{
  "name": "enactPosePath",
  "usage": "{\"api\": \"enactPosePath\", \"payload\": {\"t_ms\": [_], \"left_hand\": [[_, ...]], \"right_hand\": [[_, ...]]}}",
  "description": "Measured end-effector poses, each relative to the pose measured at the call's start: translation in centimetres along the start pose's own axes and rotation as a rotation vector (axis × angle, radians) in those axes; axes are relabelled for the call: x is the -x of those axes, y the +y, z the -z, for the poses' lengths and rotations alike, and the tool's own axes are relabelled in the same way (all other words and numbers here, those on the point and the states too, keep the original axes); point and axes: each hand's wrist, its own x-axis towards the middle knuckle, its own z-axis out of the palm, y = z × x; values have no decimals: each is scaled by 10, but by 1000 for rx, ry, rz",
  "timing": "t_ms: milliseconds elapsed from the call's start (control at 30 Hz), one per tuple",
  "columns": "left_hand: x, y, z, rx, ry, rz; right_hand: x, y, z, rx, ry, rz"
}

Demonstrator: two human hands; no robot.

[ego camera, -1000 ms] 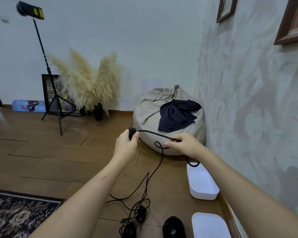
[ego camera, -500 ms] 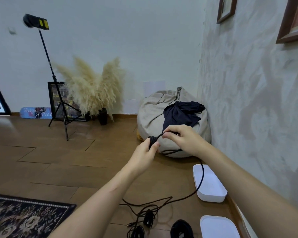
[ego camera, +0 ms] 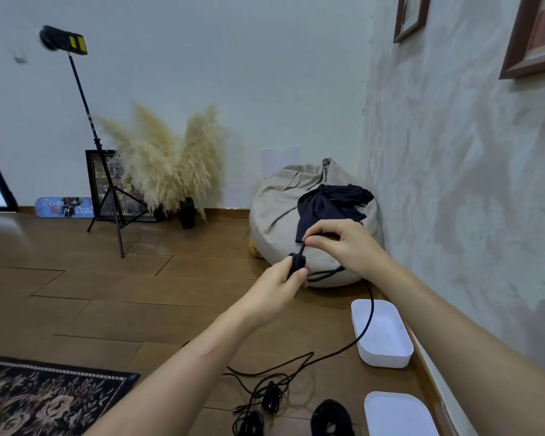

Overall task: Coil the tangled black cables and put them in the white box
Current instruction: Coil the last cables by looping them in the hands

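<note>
Currently left hand (ego camera: 277, 287) grips a small wound bundle of black cable (ego camera: 297, 262) in mid-air; right hand (ego camera: 343, 243) pinches the strand just above. Cable tail drops across open white box (ego camera: 387, 360) by the wall, down to tangle (ego camera: 269, 396) on wood floor (ego camera: 139, 297).

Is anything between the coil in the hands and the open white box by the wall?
Nothing separate does. The white box lies open below the right hand. Only the cable's own loose tail crosses the box's left side, running down to the tangle on the floor.
</note>
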Motion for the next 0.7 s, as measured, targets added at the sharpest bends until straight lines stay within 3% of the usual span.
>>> {"api": "enactPosePath", "payload": {"t_ms": [167, 467, 567, 700], "left_hand": [[2, 13, 3, 188, -29, -34], [-12, 13, 9, 701, 0, -19], [-16, 13, 7, 770, 119, 13], [-23, 11, 11, 653, 366, 63]], "right_hand": [[2, 12, -6, -222, 71, -90], [17, 1, -42, -302, -53, -219], [17, 5, -60, -154, -160, -209], [19, -7, -81, -112, -313, -262]]}}
